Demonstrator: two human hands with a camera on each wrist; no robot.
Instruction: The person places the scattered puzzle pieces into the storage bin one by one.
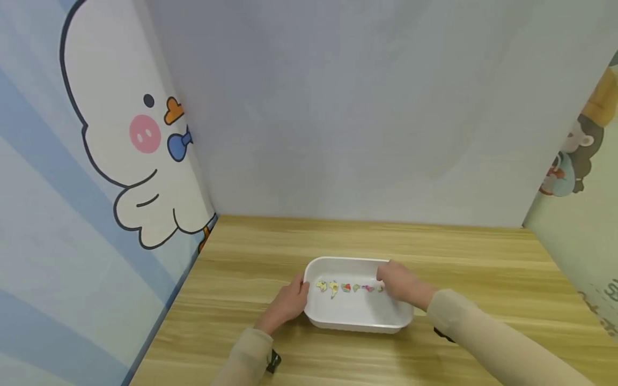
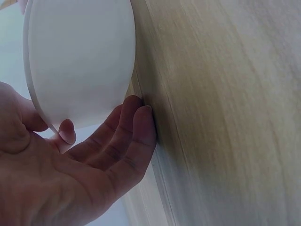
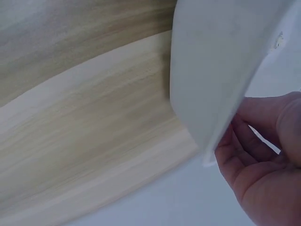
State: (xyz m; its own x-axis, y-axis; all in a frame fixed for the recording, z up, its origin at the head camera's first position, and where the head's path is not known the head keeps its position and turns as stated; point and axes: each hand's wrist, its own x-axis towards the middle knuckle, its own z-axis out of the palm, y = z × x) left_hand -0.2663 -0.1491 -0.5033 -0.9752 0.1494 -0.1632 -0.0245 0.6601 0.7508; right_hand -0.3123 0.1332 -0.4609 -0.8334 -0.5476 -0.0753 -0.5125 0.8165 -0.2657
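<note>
A white rectangular tray (image 1: 357,316) with raised walls and rounded corners sits on the table. On its floor several small colourful flat pieces lie in a row, among them a yellow one (image 1: 333,288), a red-and-green one (image 1: 346,288) and a pink one (image 1: 368,288). My left hand (image 1: 292,298) grips the rim at the left end, the other fingers beneath the rim beside the outer wall (image 2: 80,56). With thumb and fingers, my right hand (image 1: 398,280) pinches the rim at the far right corner, seen closely at the tray's edge (image 3: 221,122). That hand partly covers the right end.
The wood-grain table (image 1: 232,279) reaches back to a plain grey-white wall (image 1: 347,107). On the left stands a pale blue striped panel with a cartoon duck (image 1: 111,107). A pale green panel (image 1: 589,225) with printed figures bounds the right side.
</note>
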